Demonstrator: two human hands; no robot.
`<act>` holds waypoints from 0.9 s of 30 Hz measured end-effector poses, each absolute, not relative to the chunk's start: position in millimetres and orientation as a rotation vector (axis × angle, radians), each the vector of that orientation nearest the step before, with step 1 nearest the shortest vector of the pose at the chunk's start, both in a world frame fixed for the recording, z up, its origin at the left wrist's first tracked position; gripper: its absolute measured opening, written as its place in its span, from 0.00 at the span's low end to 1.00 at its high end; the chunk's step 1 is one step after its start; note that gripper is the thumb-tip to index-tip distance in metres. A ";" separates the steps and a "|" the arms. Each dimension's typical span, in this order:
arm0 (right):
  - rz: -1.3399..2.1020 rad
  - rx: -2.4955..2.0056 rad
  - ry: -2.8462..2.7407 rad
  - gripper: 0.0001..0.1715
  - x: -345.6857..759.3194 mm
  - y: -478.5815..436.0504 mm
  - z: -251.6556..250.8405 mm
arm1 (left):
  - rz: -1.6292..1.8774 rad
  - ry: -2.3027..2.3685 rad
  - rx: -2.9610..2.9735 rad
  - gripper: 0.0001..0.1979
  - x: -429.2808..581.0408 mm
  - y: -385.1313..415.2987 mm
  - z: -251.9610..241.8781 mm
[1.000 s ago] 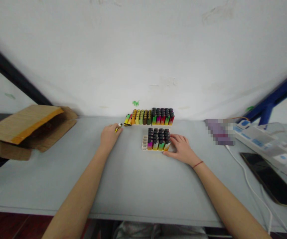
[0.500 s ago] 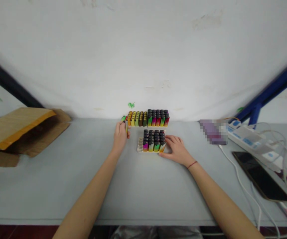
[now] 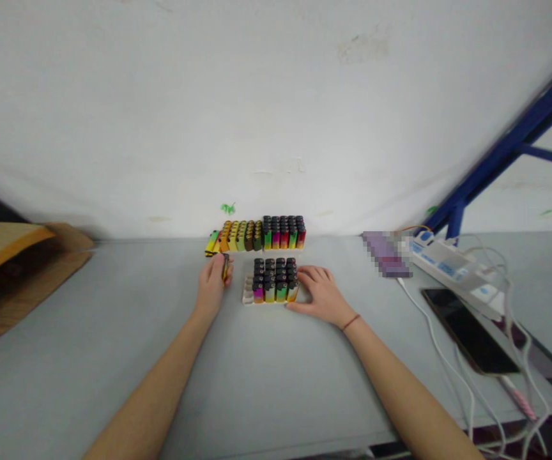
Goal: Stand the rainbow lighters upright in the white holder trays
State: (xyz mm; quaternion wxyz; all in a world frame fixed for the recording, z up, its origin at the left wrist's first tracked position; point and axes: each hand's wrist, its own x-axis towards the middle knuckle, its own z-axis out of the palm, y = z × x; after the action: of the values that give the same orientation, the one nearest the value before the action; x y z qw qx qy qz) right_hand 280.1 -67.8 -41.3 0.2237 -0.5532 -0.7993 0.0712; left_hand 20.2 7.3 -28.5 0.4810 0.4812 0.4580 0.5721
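Observation:
My left hand [image 3: 213, 281] is closed around a lighter [image 3: 225, 267] with a yellowish body, left of a white tray [image 3: 248, 298]. In that tray stand several rows of upright black-topped lighters [image 3: 276, 278] in purple, yellow, green and orange; the leftmost column of slots holds none. My right hand [image 3: 321, 295] rests at the tray's right end, fingers spread and thumb by the front corner. Behind, next to the wall, are yellow-to-brown lighters [image 3: 241, 236] and a second block of black-topped lighters [image 3: 284, 233]. Several loose lighters [image 3: 213, 243] lie at the left end of that row.
A cardboard box [image 3: 27, 281] lies open at the far left. On the right are a purple, partly blurred device [image 3: 384, 254], a white power strip [image 3: 453, 271], a black phone [image 3: 470, 329] and trailing white cables [image 3: 436, 332]. A white wall [image 3: 257, 115] closes off the back.
The view has swung right, so everything sits further left in it. My left hand has drawn back toward me from the loose lighters, still holding the lighter. My right hand stays at the tray.

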 end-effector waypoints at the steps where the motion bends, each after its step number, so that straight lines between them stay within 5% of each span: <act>1: 0.197 -1.530 -2.208 0.41 280.0 -67.6 -41.6 | 1.427 1.100 1.174 0.24 20.5 6.9 -27.8; 27: 0.174 -1.527 -2.192 0.40 280.7 -67.4 -43.8 | 1.340 1.213 0.917 0.20 9.3 20.8 -25.2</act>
State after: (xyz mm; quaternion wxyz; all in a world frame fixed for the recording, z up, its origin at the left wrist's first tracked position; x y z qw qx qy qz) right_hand 280.7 -67.4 -43.8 0.2301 -0.5552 -0.7968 0.0633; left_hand 9.3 20.8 -25.2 0.5288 0.3839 0.5080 0.5612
